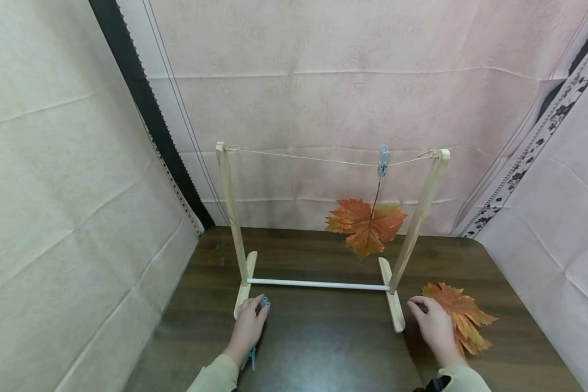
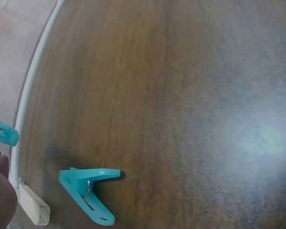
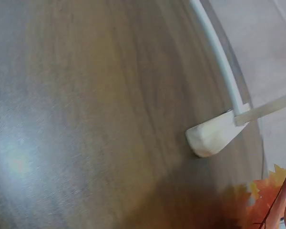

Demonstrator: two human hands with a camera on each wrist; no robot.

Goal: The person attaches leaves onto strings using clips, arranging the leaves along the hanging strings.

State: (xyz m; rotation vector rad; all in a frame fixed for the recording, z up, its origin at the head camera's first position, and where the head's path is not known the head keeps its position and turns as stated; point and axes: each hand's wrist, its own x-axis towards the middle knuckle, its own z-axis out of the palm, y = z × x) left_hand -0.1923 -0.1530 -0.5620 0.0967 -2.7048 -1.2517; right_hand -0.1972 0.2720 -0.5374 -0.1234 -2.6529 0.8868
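Note:
My left hand (image 1: 249, 325) pinches a blue clothespin (image 2: 4, 131) near the foot of the wooden stand's left post. Below that wrist a second blue clothespin (image 2: 86, 193) lies on the table, partly hidden by the arm in the head view. My right hand (image 1: 433, 325), thumb and forefinger together, holds an orange maple leaf (image 1: 465, 318) by its dark stem (image 3: 278, 196), just right of the stand's right foot. Another orange maple leaf (image 1: 365, 224) hangs by its stem from a light-blue clothespin (image 1: 383, 161) clipped on the string (image 1: 304, 158).
The wooden stand has a left post (image 1: 232, 212), a right post (image 1: 421, 209) and a white crossbar (image 1: 318, 283) low between its feet. It stands on a dark wooden table (image 1: 333, 337). Pale cloth (image 1: 284, 109) surrounds the table at the back and both sides.

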